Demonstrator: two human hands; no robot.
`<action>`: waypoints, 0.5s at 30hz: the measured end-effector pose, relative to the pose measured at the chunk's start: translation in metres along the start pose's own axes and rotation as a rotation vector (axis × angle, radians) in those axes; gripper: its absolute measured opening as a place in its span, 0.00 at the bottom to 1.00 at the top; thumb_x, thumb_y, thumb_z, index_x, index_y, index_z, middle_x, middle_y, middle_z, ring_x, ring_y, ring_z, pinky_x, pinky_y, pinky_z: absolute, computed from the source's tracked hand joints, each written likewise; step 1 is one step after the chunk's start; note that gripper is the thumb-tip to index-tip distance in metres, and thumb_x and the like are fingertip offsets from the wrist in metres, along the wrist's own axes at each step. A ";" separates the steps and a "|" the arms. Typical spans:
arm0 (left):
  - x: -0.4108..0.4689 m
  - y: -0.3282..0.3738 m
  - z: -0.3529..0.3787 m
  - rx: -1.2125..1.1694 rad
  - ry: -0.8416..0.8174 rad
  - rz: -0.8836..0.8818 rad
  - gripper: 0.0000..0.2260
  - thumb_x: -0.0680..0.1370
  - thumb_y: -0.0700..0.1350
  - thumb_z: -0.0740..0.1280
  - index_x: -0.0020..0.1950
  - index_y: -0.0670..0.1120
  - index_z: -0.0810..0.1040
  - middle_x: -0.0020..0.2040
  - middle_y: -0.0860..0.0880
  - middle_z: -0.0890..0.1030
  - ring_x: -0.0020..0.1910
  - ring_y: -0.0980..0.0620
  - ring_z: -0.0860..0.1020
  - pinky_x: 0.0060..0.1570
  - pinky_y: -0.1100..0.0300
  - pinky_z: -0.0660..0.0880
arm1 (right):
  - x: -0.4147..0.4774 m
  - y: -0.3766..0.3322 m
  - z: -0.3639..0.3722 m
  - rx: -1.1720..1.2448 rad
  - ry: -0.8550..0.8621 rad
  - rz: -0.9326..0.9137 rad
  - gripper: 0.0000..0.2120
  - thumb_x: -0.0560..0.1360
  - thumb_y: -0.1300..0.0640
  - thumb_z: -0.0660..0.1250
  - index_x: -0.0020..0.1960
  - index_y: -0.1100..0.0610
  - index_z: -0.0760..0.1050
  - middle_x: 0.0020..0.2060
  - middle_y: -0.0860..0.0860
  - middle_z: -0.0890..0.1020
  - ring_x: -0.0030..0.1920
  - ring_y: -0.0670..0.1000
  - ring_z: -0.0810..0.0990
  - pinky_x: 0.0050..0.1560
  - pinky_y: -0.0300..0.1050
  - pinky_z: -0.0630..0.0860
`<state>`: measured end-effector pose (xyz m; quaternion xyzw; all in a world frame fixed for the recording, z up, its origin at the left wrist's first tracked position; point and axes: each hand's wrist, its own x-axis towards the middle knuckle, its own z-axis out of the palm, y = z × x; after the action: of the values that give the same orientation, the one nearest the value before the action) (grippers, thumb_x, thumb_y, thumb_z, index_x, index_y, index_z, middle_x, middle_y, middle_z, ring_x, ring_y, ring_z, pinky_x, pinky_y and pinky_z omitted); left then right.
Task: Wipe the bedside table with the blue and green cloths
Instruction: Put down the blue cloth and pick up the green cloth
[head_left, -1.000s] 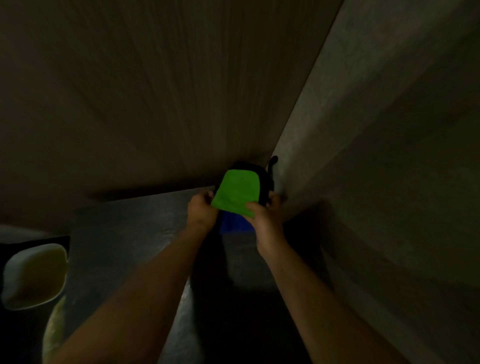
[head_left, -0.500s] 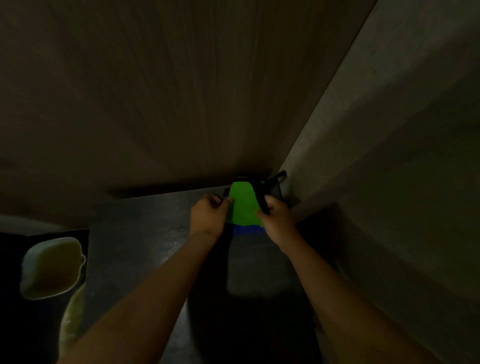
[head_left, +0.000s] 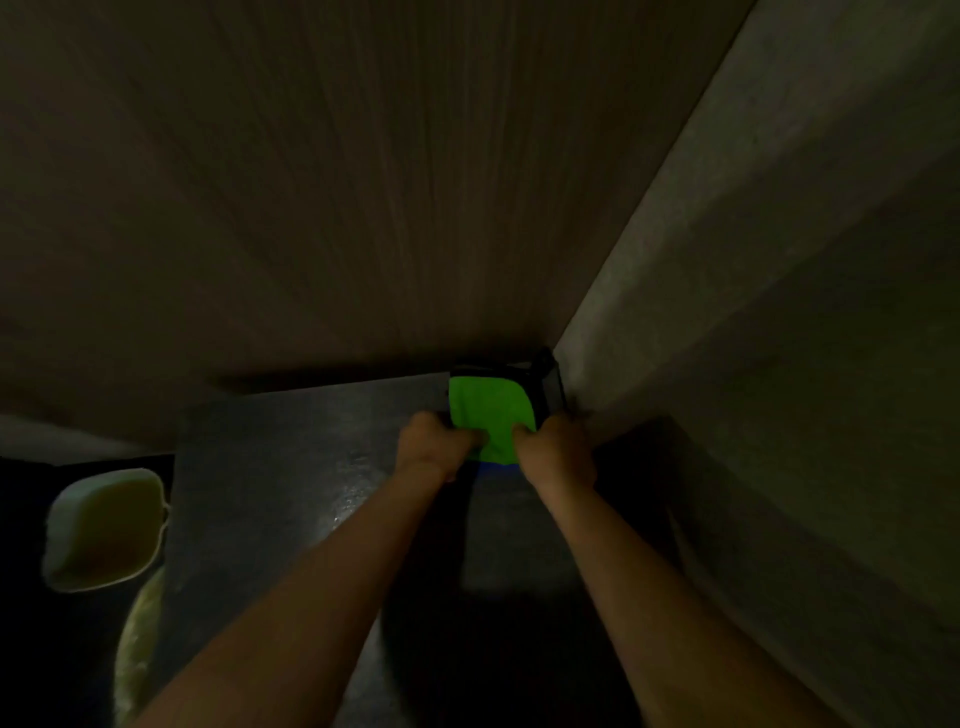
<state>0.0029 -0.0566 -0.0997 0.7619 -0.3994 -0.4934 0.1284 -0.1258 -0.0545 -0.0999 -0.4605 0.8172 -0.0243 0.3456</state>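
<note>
Very dark all over. In the middle, a dark grey table (head_left: 291, 467), shiny in spots. At 1 o'clock on the table, right in the far corner, a bright green cloth (head_left: 488, 410), folded flat. Under it, at its 6 o'clock edge, a thin strip of blue cloth (head_left: 497, 469) peeking out. Touching the green cloth at 7 o'clock, the left grip (head_left: 434, 448), fingers curled onto the near left edge, holding it. Touching it at 5 o'clock, the right grip (head_left: 558, 453), fingers curled too, pinching the near right edge. So 2 grips clenched on 1 green cloth, side by side, close but apart. Any touch on the blue cloth: cannot tell. Behind the green cloth, at its 12 and 2 o'clock, a black thing (head_left: 543, 387) pushed into the corner, too dark to tell what. 2 bare arms (head_left: 311, 597) reaching up from 6 o'clock. Past the table at 12 o'clock, a brown wall (head_left: 311, 208) with fine lines like wood. At 3 o'clock, a grey wall (head_left: 779, 312), meeting the brown one just behind the black thing. Off the table at 9 o'clock, well apart from the cloths, a pale tub (head_left: 106, 527) with round corners. Just below the tub, at 7 o'clock, something pale and yellowish (head_left: 136, 639), blurry.
</note>
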 end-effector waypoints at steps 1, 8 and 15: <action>0.000 0.002 0.001 -0.005 0.001 -0.010 0.16 0.70 0.47 0.73 0.52 0.38 0.81 0.47 0.38 0.83 0.40 0.44 0.81 0.39 0.55 0.78 | 0.001 -0.003 0.002 0.031 -0.037 0.016 0.24 0.76 0.52 0.63 0.65 0.67 0.68 0.63 0.64 0.73 0.63 0.63 0.73 0.56 0.52 0.73; 0.005 0.022 0.018 0.031 0.124 0.186 0.14 0.71 0.44 0.71 0.54 0.39 0.78 0.53 0.38 0.81 0.53 0.42 0.79 0.42 0.61 0.68 | 0.016 -0.016 -0.009 0.252 0.087 0.056 0.22 0.76 0.61 0.62 0.67 0.67 0.63 0.66 0.64 0.71 0.65 0.63 0.71 0.61 0.55 0.71; 0.006 0.026 0.027 -0.145 0.228 0.083 0.13 0.72 0.44 0.71 0.49 0.37 0.76 0.51 0.39 0.80 0.52 0.43 0.78 0.42 0.61 0.67 | -0.001 -0.008 -0.008 0.113 0.239 -0.108 0.25 0.75 0.58 0.64 0.67 0.66 0.60 0.65 0.63 0.69 0.65 0.62 0.70 0.58 0.52 0.71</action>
<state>-0.0319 -0.0730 -0.1013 0.7846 -0.3769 -0.4252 0.2481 -0.1242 -0.0600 -0.0908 -0.4774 0.8240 -0.1433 0.2693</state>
